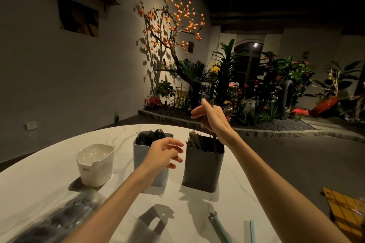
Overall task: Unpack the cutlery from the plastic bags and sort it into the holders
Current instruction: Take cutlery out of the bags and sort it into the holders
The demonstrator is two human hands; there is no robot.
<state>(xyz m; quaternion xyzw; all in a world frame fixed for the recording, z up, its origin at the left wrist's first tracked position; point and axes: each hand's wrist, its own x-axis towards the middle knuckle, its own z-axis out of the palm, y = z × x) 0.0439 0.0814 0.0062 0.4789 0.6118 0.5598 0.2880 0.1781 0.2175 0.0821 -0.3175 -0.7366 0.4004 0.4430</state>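
A right hand [212,118] pinched a thin dark utensil [214,142] over the dark grey holder [203,167] on a white marble table [49,189], while the left hand [165,153] hovered, fingers spread, before the fork-filled blue-grey holder [142,154]; a white holder [95,164] and bagged cutlery [59,217] sat left.

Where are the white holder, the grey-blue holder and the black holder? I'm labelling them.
white holder [94,165], head view, front wall.
grey-blue holder [140,155], head view, left front wall.
black holder [202,169], head view, front wall.
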